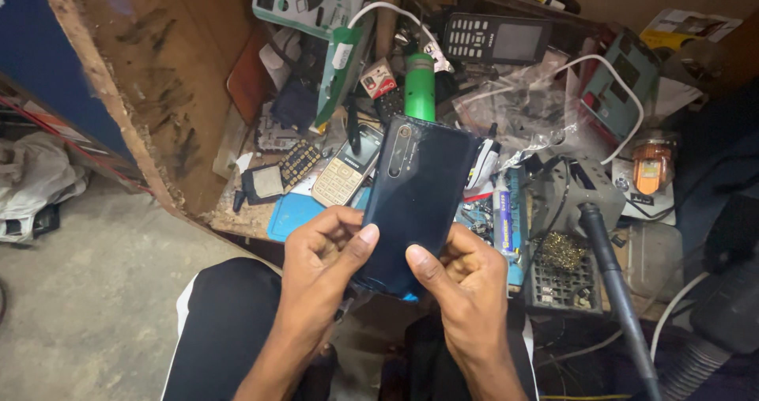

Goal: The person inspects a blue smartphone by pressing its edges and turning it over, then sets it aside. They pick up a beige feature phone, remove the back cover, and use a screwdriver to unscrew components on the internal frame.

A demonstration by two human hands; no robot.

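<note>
Left hand (pixel 322 252) and right hand (pixel 461 278) both clamp the dark blue phone (pixel 419 195) by its lower end, back facing up, thumbs pressing. At twelve o'clock, a green-and-white package (pixel 304 2) leans on the cluttered table (pixel 237 215); a small red-and-white label (pixel 378 79) sits below it.

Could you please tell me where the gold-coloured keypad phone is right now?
In the head view, the gold keypad phone lies on the cluttered workbench, just left of the dark smartphone held in both hands, beside a loose keypad.
</note>
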